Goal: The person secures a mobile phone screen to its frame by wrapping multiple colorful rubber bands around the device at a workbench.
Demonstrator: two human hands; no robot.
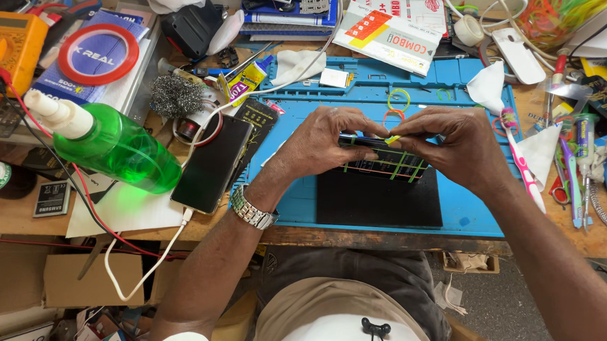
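Observation:
My left hand (326,140) and my right hand (457,144) meet over a blue work mat (474,214) and both grip a dark phone (380,161) held on edge. Several green and orange rubber bands wrap around the phone. The fingertips of both hands pinch a yellow-green band at the phone's top edge. A metal watch sits on my left wrist. Under the phone lies a black pad (378,198) on the mat.
A second black phone (212,162) on a white cable lies left of the mat. A green spray bottle (114,147), steel wool (176,96) and a yellow multimeter (9,48) crowd the left. Loose rubber bands (398,99), a toothbrush (522,158) and tools lie at the right.

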